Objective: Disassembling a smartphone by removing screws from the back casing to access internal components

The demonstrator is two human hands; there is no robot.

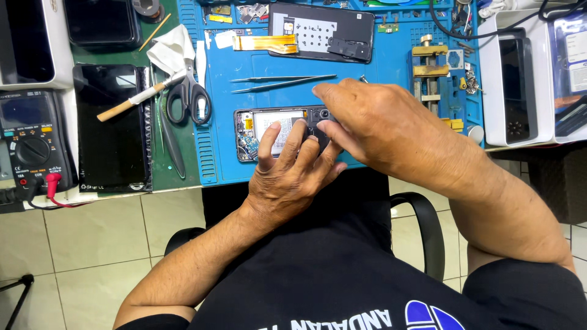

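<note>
Taking the blue work mat (367, 153) as the landmark: off its left edge a multimeter (30, 143) sits at the bench corner, then a dark phone screen (113, 125) lies face up, with a brush (131, 101) and scissors (188, 95) just beside the mat's left edge. On the mat's near edge lies the opened phone (269, 131), back cover off, its long axis running left to right. The left hand (290, 177) comes from the near side and rests its spread fingers over the phone's middle, pinning it rather than closing around it. The right hand (373, 125) reaches in from the right, fingertips pinched at the phone's right, camera end; whether they hold a small part cannot be told. Tweezers (281, 82) lie just behind the phone, a second disassembled phone (321, 30) further back.
</note>
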